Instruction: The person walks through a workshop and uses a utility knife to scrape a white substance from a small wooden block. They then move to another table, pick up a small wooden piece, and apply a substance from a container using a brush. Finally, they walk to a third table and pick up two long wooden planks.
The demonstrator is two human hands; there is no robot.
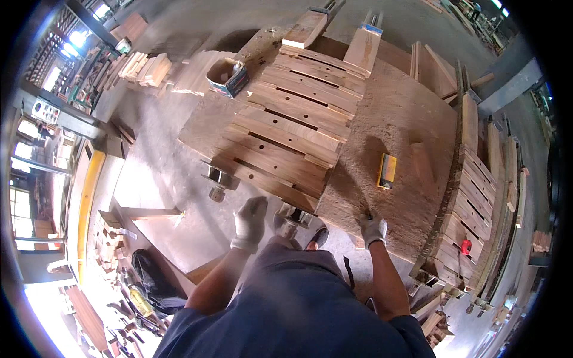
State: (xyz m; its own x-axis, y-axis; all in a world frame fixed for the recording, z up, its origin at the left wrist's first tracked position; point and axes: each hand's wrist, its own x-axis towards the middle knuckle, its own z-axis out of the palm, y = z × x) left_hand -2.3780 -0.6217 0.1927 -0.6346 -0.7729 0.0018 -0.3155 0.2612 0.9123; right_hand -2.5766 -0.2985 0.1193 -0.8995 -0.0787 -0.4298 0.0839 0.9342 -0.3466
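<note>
A row of slotted wooden slats with round holes, a panel, lies in clamps in front of me. My left hand, in a white glove, is raised near its front left edge, beside a metal clamp screw. It appears apart from the wood, and its fingers are too smeared to read. At the front edge of the sawdust-covered board, my right hand, also gloved, is closed around something small and dark that I cannot make out. Further up that board lies a yellow and black box.
Another clamped slat panel, with a red tape measure on it, stands at the right. An open box sits beyond the panel's left side. Wood stacks and a dark bag are to the left. A second clamp screw projects forward.
</note>
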